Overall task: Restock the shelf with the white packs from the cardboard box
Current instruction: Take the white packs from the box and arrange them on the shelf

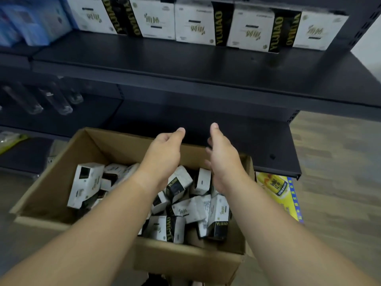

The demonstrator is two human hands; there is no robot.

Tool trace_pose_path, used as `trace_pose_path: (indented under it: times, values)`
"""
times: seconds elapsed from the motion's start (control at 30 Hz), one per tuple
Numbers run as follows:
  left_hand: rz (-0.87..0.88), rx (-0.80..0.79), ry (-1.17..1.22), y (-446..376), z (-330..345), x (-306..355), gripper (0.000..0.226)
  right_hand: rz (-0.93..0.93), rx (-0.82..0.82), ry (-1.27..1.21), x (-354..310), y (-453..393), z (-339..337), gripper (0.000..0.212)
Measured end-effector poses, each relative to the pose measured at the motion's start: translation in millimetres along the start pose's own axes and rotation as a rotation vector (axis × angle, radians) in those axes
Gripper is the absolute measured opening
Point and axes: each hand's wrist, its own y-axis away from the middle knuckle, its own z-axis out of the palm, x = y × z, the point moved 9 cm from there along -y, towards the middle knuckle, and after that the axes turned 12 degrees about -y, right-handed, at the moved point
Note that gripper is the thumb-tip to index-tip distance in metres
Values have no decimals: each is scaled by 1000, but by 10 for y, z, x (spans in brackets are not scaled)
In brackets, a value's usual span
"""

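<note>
The white packs (181,205) you are restocking lie jumbled in the cardboard box (61,172) below you, some flat, some on edge, several with the black YUJIAO side panel turned up, while a row of the same packs (195,23) stands upright along the back of the dark shelf (185,58) above. Your left hand (165,153) and right hand (222,155) both hang over the far half of the box, palms facing each other, fingers loosely bent and thumbs up, and neither has hold of anything. From here, bring both hands down onto one pack each, or bracket two neighbours that lie parallel, and take them by their long white faces, not by a corner, since the packs look soft and would probably dent. The pack (177,182) just beneath your left wrist sits high and tilted, so it seems the easiest first pick. Turn each pack upright with the black panel to the side, as in the row above, and set it on the bare front of the shelf. The picture is blurred at the edges, so the yellow carton (278,188) right of the box is hard to read.
</note>
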Motion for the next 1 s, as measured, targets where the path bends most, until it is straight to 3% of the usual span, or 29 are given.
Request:
trace_pose_path:
  times: [0.33,0.6,0.93,1.0]
  values:
    - [-137,73,7,-292,-430,-580,19,153,20,56,529,-106,328,61]
    - [-221,54,34,-800,-1104,-1017,27,211,-6,107,946,-452,1261,63]
    - [-440,139,108,-1274,-2130,-2006,45,404,-83,213,1701,-895,2547,61]
    - [-473,165,105,-1320,-2269,-2141,37,413,-97,247,1841,-946,2739,59]
